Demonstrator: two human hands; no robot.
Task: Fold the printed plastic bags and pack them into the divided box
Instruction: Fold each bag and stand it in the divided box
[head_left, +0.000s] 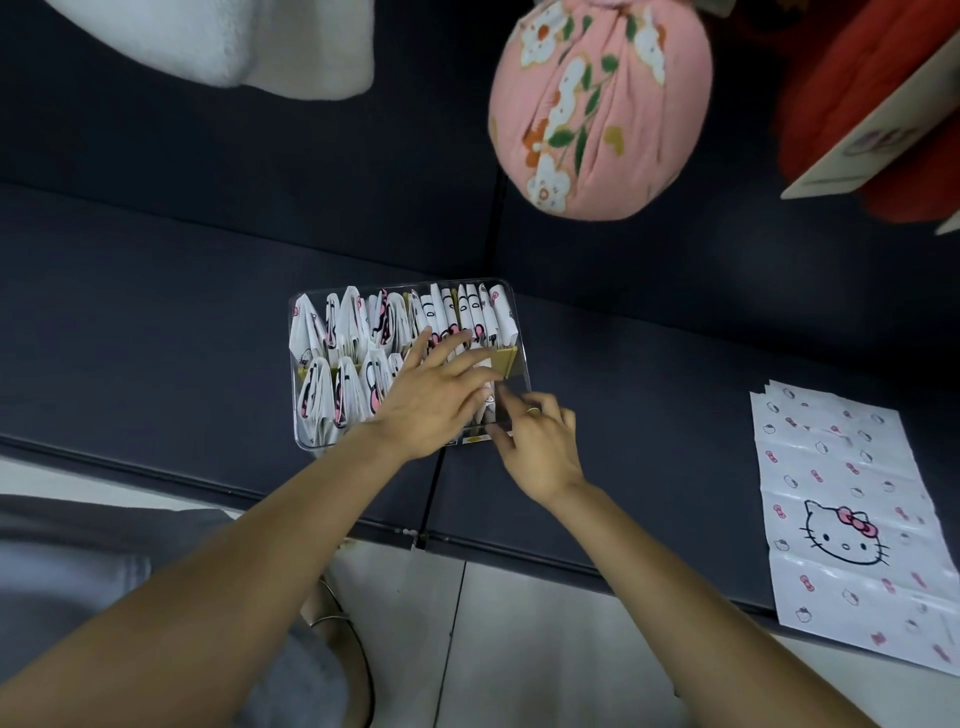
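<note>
Folded printed bags (358, 332) are standing upright in a clear divided box (521, 338), which is sitting on a dark navy cushioned bench (156, 322), near its front edge. Far row of the box is showing packed bags from left to right; near row is filled at the left only, with a yellowish divider (506, 359) showing at the right end. Bags are white with pink and black cartoon print; no readable lettering is showing on them.

Left hand (436, 405) is lying over the middle of the box with fingers extended and spread, fingertips touching the tops of the packed bags. Right hand (540, 447) is sitting at the near right corner of the box, a ring on one finger, its fingers curling toward a folded bag (488, 402) in the near right compartment. Whether it is actually pinching that bag cannot be determined; the area is blurred.

Well apart to the right, an unfolded bag (841, 519) is lying flat on the bench, overhanging the near edge. It is carrying a Hello Kitty face with a pink bow among small bow and face motifs, with no text legible.

On the far side, a pink floral cloth bundle (597, 109) is resting against the backrest, with a red item (857, 93) to its right and a white fluffy item (234, 41) far left.
</note>
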